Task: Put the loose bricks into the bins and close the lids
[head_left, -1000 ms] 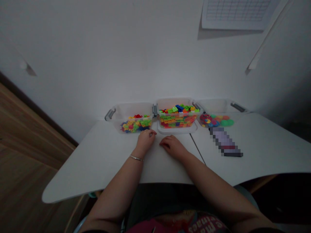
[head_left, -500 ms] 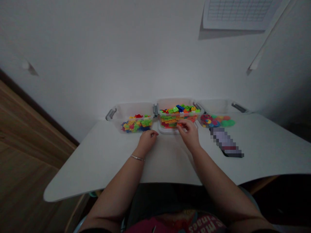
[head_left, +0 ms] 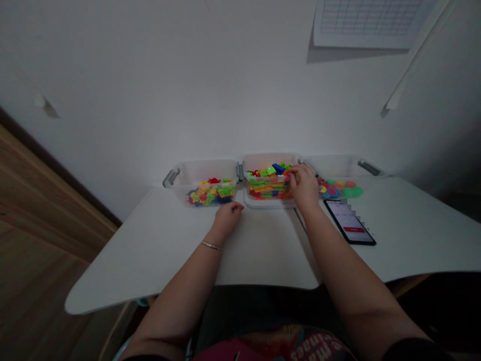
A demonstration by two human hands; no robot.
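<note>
My left hand (head_left: 228, 218) rests on the white table with its fingers curled closed; what they hold, if anything, is hidden. Just behind it stands the left clear plastic box (head_left: 180, 195), part filled with small coloured plastic pieces (head_left: 210, 193). At the right front edge of the middle clear box (head_left: 272, 155) is my right hand (head_left: 306, 188), fingers bent and drawn together. Anything between those fingertips is too small to make out. Coloured building blocks (head_left: 268, 185) fill much of this box, and my right hand covers its right corner.
A third clear box (head_left: 330, 163) at the right holds coloured round pieces (head_left: 349, 190). A phone (head_left: 349, 220) lies before it, screen lit. The middle box stands on a white lid (head_left: 259, 203). Behind everything rises a wall (head_left: 225, 90) with a printed sheet (head_left: 364, 22).
My right hand has moved up and to the right, from in front of the middle box to its right front edge. My left hand has stayed almost still.
</note>
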